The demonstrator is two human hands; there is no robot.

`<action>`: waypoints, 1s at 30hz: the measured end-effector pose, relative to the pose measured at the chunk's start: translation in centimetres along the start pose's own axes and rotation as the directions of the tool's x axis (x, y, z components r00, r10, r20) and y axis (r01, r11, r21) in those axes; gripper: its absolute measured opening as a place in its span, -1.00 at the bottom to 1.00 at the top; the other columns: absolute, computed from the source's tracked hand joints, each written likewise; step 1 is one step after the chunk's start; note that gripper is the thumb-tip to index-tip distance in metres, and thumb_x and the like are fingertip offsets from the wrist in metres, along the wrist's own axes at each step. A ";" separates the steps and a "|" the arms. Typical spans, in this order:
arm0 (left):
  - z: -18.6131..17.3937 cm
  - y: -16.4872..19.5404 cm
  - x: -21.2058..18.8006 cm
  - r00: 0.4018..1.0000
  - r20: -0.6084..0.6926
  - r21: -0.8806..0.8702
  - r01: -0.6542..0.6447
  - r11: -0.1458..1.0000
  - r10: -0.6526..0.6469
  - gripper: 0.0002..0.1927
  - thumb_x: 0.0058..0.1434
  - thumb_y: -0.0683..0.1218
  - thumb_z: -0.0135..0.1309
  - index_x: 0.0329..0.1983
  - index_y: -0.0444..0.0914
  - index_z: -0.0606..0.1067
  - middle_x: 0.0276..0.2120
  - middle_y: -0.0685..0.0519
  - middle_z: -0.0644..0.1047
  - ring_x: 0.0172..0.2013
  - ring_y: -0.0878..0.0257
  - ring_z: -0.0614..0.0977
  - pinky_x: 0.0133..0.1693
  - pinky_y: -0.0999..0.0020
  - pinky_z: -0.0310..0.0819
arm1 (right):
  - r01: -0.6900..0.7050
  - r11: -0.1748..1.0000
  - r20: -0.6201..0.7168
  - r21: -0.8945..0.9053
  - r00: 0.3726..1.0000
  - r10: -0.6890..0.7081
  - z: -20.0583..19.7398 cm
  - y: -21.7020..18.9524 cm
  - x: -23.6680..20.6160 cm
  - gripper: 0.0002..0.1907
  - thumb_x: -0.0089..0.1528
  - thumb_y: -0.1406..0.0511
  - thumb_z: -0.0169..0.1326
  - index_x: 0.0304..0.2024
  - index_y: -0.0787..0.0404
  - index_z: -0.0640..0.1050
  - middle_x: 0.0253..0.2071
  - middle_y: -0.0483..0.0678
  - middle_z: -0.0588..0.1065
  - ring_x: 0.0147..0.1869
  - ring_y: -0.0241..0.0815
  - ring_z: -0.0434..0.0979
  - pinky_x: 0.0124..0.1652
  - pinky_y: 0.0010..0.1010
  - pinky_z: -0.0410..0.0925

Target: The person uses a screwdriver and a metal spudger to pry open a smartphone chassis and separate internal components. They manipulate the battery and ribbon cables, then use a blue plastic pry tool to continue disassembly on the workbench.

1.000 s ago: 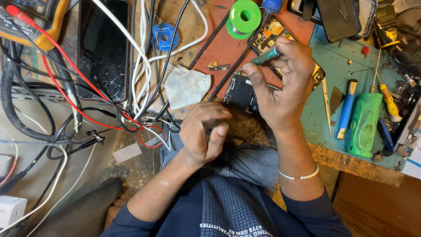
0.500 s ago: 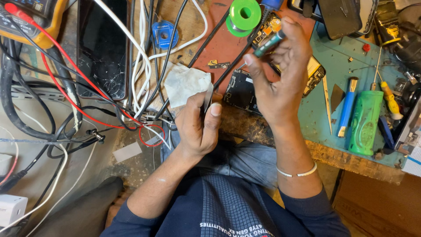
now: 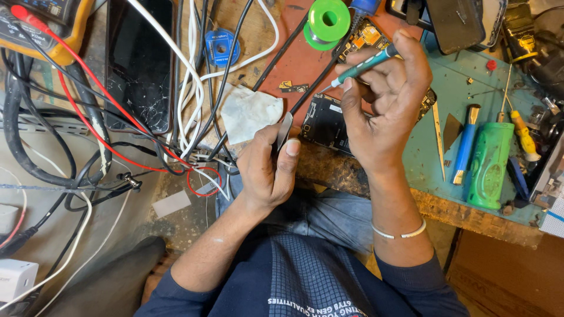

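Phone circuit board (image 3: 326,122) lies exposed on the counter (image 3: 458,88), apparently mid-repair: right hand (image 3: 382,100) pinches a teal screwdriver (image 3: 361,66), left hand (image 3: 269,170) pinches a thin metal pry tool (image 3: 284,131).

Phone board (image 3: 324,120) half hidden under right hand (image 3: 382,111); lower part out of sight. Screwdriver (image 3: 363,66) shaft covered by fingers, tip too small to make out. Thin metal tool (image 3: 284,130) in left hand (image 3: 267,170): only the top showing, rest buried in the grip. Multimeter (image 3: 53,23) cut off by top edge. Dark phone (image 3: 455,20) cropped at top too. White adapter (image 3: 14,279) clipped at left edge. Clutter at far right of surface (image 3: 452,76) too cramped to identify. Small parts on red mat (image 3: 294,87) unreadable.
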State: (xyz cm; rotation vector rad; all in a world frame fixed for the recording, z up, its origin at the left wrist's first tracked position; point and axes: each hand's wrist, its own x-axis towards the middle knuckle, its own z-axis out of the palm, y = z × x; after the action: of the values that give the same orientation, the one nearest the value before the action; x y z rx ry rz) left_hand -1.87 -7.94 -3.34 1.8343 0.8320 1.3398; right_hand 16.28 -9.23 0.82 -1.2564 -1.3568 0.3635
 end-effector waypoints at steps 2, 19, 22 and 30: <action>0.0 0.0 0.0 1.000 -0.004 -0.003 -0.002 1.000 0.002 -0.76 0.52 -0.07 0.04 0.05 -0.37 0.46 -0.32 -0.01 0.54 -0.40 0.20 0.56 -0.34 0.40 0.44 | 0.007 1.000 0.005 -0.007 1.000 -0.007 0.0 0.0 0.1 -0.33 0.52 0.63 0.05 0.45 0.10 0.01 0.14 0.12 0.42 0.16 -0.09 0.59 0.21 -0.37 0.50; -0.9 -0.5 0.8 0.951 0.182 0.070 -0.266 0.961 0.250 -0.78 0.39 -0.08 0.16 -0.06 -0.33 0.49 -0.38 -0.01 0.49 -0.44 0.07 0.52 -0.38 0.22 0.34 | -0.007 0.999 -0.317 0.045 0.948 0.021 -6.1 -1.2 -5.4 -0.29 0.57 0.56 0.14 0.53 -0.01 0.05 0.00 0.05 0.46 -0.02 -0.08 0.59 0.04 -0.27 0.60; -1.0 -0.1 1.0 0.847 0.346 0.054 -0.447 0.893 0.403 -0.73 0.25 -0.02 0.27 -0.16 -0.30 0.52 -0.42 0.01 0.48 -0.47 0.09 0.49 -0.38 0.16 0.28 | -0.050 0.995 -0.409 0.086 0.909 0.081 -8.1 -1.5 -8.2 -0.50 0.53 0.50 0.21 0.41 0.19 0.28 -0.06 0.00 0.43 -0.05 -0.10 0.57 -0.02 -0.21 0.63; 0.4 1.5 0.6 0.781 0.462 0.048 -0.496 0.867 0.421 -0.69 0.21 0.02 0.29 -0.17 -0.24 0.48 -0.11 0.01 0.57 -0.17 0.10 0.57 -0.18 0.15 0.36 | -0.101 0.980 -0.543 0.170 0.820 0.179 -8.8 -0.7 -12.3 -0.69 0.42 0.22 0.23 0.01 0.38 0.55 -0.15 0.11 0.57 -0.16 -0.03 0.69 -0.12 -0.16 0.62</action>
State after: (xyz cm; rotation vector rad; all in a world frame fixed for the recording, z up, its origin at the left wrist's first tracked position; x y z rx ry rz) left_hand -1.21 -8.28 -1.90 2.4654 0.2588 1.0717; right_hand 20.15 -23.42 -2.70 -1.2262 -0.7274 0.1613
